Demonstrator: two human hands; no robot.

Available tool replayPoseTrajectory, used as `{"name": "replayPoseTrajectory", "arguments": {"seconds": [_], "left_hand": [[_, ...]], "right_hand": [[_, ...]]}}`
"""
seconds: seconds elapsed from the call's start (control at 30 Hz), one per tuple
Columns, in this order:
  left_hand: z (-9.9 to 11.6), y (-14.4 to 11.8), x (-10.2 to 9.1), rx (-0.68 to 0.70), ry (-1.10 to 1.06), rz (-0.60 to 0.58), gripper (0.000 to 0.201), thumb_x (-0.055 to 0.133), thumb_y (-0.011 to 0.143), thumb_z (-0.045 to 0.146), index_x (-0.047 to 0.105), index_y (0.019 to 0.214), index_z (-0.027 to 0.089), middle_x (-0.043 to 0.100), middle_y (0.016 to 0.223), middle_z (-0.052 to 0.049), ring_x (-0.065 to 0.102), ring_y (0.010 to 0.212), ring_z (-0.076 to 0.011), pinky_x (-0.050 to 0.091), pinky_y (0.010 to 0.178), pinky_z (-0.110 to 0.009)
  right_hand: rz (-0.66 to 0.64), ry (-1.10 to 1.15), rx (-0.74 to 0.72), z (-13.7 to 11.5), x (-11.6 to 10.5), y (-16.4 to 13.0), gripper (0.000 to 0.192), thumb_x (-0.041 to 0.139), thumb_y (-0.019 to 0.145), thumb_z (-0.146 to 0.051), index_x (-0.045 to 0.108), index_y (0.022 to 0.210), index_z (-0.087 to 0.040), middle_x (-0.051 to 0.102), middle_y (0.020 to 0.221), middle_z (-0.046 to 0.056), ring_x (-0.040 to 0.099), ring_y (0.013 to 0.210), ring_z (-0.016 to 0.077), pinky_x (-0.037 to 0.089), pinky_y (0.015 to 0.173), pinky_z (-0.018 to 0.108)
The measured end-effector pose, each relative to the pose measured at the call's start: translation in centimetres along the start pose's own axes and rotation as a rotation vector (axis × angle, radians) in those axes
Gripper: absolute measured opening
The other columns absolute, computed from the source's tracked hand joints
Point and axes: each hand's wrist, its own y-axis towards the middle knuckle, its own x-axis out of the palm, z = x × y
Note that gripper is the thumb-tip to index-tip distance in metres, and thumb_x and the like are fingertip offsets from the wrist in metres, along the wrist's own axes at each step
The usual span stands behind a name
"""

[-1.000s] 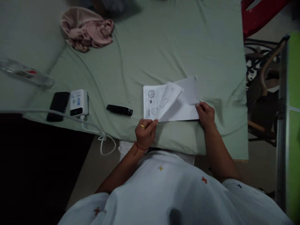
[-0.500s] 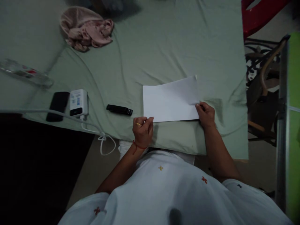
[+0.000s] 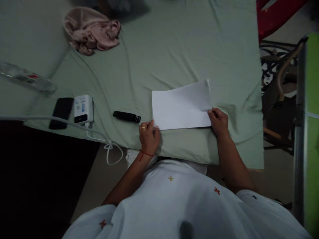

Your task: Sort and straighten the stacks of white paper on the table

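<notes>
A sheet of white paper [image 3: 181, 108], perhaps several sheets or a folded one, lies on the green cloth in front of me. Its upper right corner lifts a little. My right hand [image 3: 219, 122] pinches the right edge near the lower corner, thumb on top. At the lower left corner, my left hand [image 3: 149, 136] has its index fingertip by the left edge and its thumb at the bottom edge, closed around that corner. Just left of this hand rests a black stapler [image 3: 126, 116], untouched.
Farther left are a white power bank [image 3: 83, 108] with a cable, a dark phone [image 3: 61, 113] and a clear plastic bottle [image 3: 27, 78]. A crumpled pink cloth [image 3: 96, 33] lies at the back left. A red chair [image 3: 279, 16] stands beyond the right edge of the table.
My left hand has slid left along the paper's bottom edge to its lower left corner, and its fingers have straightened somewhat. My right hand and the paper look nearly unchanged.
</notes>
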Motion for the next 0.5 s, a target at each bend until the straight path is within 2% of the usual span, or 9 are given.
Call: {"name": "replayPoseTrajectory", "arguments": {"seconds": [0.1, 0.3, 0.5], "left_hand": [[0.52, -0.19, -0.14, 0.063, 0.008, 0.008, 0.043, 0.056, 0.093, 0.025, 0.072, 0.13, 0.011, 0.059, 0.107, -0.017, 0.055, 0.103, -0.0303, 0.048, 0.094, -0.047], [0.72, -0.35, -0.19, 0.139, 0.004, 0.014, 0.038, 0.06, 0.091, 0.02, 0.075, 0.126, 0.021, 0.057, 0.108, -0.014, 0.052, 0.098, -0.027, 0.047, 0.09, -0.044], [0.72, -0.5, -0.01, 0.204, -0.004, 0.02, 0.04, 0.061, 0.09, 0.017, 0.075, 0.127, 0.024, 0.057, 0.108, -0.013, 0.05, 0.095, -0.0259, 0.047, 0.086, -0.042]], "right_hand": [[0.002, -0.006, -0.002, 0.17, 0.0, 0.0, 0.029, 0.066, 0.088, -0.046, 0.077, 0.097, -0.02, 0.059, 0.072, -0.002, 0.047, 0.063, 0.0126, 0.037, 0.06, 0.026], [0.002, 0.014, -0.003, 0.03, -0.03, -0.03, 0.028, 0.067, 0.088, -0.046, 0.077, 0.095, -0.021, 0.06, 0.071, -0.002, 0.047, 0.063, 0.0124, 0.037, 0.06, 0.026], [-0.001, 0.041, 0.013, 0.01, 0.03, -0.06, 0.027, 0.067, 0.088, -0.045, 0.076, 0.093, -0.021, 0.06, 0.071, -0.002, 0.048, 0.063, 0.0129, 0.037, 0.059, 0.026]]}}
